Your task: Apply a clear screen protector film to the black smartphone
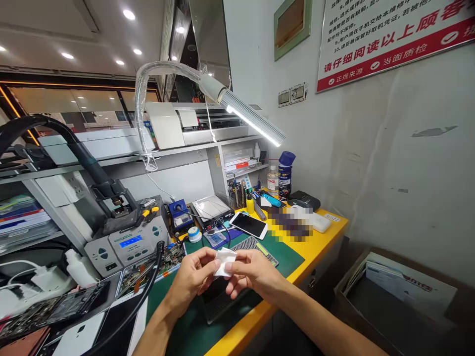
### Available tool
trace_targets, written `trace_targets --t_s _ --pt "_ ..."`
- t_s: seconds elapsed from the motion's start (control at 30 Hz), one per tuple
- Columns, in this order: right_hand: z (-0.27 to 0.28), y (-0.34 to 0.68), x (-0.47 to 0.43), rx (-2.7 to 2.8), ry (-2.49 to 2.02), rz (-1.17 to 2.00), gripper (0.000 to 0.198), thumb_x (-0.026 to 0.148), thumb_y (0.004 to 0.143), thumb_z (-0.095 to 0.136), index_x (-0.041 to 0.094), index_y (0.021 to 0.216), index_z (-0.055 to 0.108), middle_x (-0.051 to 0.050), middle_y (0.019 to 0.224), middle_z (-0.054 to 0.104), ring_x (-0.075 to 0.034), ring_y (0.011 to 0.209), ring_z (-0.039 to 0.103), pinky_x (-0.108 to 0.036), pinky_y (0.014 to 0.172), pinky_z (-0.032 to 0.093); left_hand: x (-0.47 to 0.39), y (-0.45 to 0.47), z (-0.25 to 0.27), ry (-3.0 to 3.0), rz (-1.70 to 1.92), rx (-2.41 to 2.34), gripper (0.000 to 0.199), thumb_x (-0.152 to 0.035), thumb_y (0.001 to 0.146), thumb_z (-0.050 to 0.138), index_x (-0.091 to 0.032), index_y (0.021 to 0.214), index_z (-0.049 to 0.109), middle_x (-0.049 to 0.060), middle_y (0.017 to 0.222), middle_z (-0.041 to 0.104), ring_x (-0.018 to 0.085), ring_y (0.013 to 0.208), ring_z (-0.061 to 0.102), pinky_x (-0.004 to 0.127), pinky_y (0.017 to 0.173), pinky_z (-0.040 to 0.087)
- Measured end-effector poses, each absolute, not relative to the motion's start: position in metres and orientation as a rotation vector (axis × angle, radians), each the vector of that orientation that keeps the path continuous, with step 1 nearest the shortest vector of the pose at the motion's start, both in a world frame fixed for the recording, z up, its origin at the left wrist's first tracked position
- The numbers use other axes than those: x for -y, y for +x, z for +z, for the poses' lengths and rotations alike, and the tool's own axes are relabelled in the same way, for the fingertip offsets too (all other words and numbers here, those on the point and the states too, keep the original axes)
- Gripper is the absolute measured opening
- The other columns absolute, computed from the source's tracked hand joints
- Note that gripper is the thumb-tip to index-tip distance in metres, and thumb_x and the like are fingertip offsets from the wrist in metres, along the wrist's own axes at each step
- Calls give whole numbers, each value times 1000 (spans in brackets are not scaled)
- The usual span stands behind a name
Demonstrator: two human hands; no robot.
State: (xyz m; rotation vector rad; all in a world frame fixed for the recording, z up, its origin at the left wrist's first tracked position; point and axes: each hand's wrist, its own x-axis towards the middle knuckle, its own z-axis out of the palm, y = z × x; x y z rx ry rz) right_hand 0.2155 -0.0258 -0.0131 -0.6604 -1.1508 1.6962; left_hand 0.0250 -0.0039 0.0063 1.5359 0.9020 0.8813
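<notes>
A small white folded piece, like a wipe or paper [224,258], is pinched between both hands above the green mat [285,253]. My left hand [198,271] grips its left side with thumb and fingers. On the other side, my right hand [252,271] pinches it between thumb and forefinger, the lower fingers curled. Beneath the hands lies a dark, flat, grid-patterned plate [222,307], partly hidden by them. A white-framed phone [248,225] with a dark screen rests just behind.
A grey soldering station [129,242] and circuit boards [139,272] stand at left. Overhead reaches a lit lamp [252,116]. Toward the back are a spray can [285,177], a yellow bottle [250,203] and a small round jar [194,234]. An open cardboard box [356,282] sits at lower right.
</notes>
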Motion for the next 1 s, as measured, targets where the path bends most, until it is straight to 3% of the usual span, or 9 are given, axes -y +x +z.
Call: trace_targets --t_s 0.13,0.33,0.57,0.77,0.9,1.0 --pt "-14 215 28 1103 -689 1608 43 40 68 87 10 97 75 -6 79 71 -17 59 69 -30 56 57 4 25 6 1523 924 -893 32 -45 78 70 -16 89 64 -6 53 50 6 40 35 19 38 26" --pt "-14 217 31 1114 -737 1600 39 39 68 85 12 94 77 -6 77 72 -17 61 69 -29 56 56 2 23 5 1536 955 -937 16 -30 71 62 -15 74 68 -5 48 46 9 44 38 21 41 28" --pt "-4 273 14 965 -913 1280 38 35 69 83 14 100 75 -10 93 72 -16 66 66 -24 49 47 -4 11 9 1579 1173 -1154 28 -42 83 55 -17 76 66 -4 52 48 11 49 43 23 45 29" --pt "-26 314 16 975 -1081 1223 36 37 68 83 15 95 76 -8 82 70 -15 63 62 -23 44 40 -1 21 13 1759 1020 -1120 23 -39 77 71 -16 81 69 2 74 66 15 67 57 25 60 43" --pt "-36 320 19 980 -1101 1209 35 38 67 84 14 92 75 -7 79 68 -14 60 60 -24 44 40 0 25 7 1980 833 -1206 23 -37 84 61 -18 92 70 3 78 70 17 70 63 27 63 46" --pt "-37 320 18 1024 -1100 1208 36 40 68 84 14 93 76 -7 80 69 -14 60 60 -24 45 41 -4 20 2 2149 755 -1376 21 -33 85 57 -19 82 73 5 82 72 20 75 63 31 67 46"
